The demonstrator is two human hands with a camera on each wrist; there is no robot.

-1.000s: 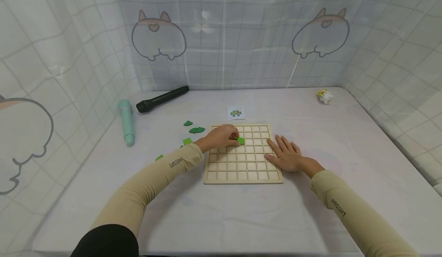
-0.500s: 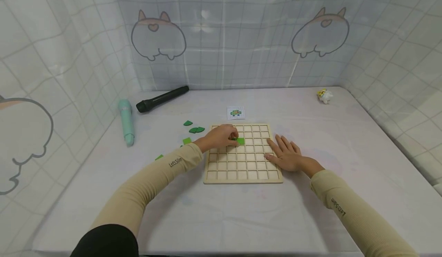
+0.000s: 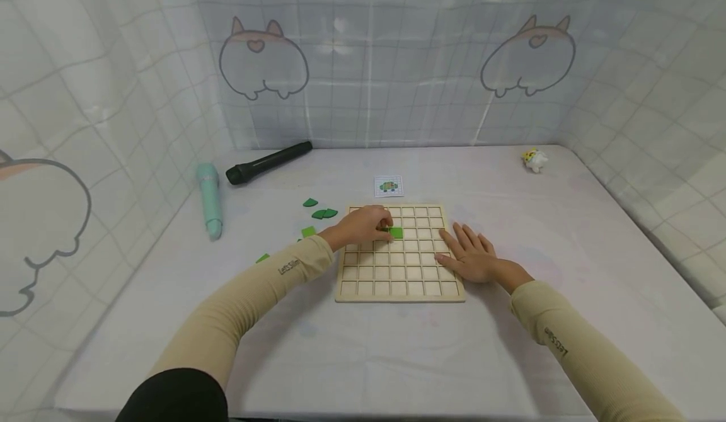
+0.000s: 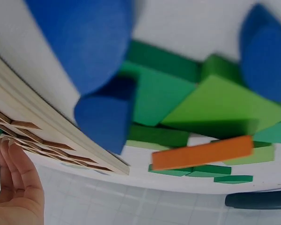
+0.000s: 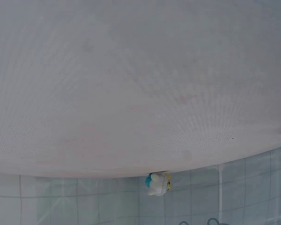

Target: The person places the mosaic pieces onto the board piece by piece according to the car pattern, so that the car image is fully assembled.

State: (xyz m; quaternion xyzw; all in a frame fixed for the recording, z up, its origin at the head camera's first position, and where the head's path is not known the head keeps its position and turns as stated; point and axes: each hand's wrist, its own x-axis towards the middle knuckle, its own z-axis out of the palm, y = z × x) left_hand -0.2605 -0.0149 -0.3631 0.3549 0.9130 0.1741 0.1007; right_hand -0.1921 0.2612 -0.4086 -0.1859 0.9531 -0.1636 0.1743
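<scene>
My left hand (image 3: 363, 225) is over the upper left of a wooden grid board (image 3: 404, 299). Its thumb and fingers pinch a small dark green piece, mostly hidden by the fingertips; green also shows by the fingers (image 4: 21, 168) in the left wrist view. Just right of them, a light green square tile (image 3: 397, 233) lies in a grid cell. With fingers spread and straight, my right hand (image 3: 469, 258) rests on the board's right edge. Behind the board lies a small picture card (image 3: 388, 186) with a turtle-like pattern.
Dark green rounded pieces (image 3: 310, 202) and a light green piece (image 3: 308, 231) lie left of the board. Blue pieces (image 4: 91, 42) and an orange piece (image 4: 203, 152) show beside my left wrist. Farther off are a black microphone (image 3: 269, 162), a mint microphone (image 3: 210, 201) and a small toy (image 3: 534, 159).
The light green tile, slightly askew at the left fingertips one second ago, now sits straight in its cell. The left fingers have shifted very slightly; the right hand stays in place.
</scene>
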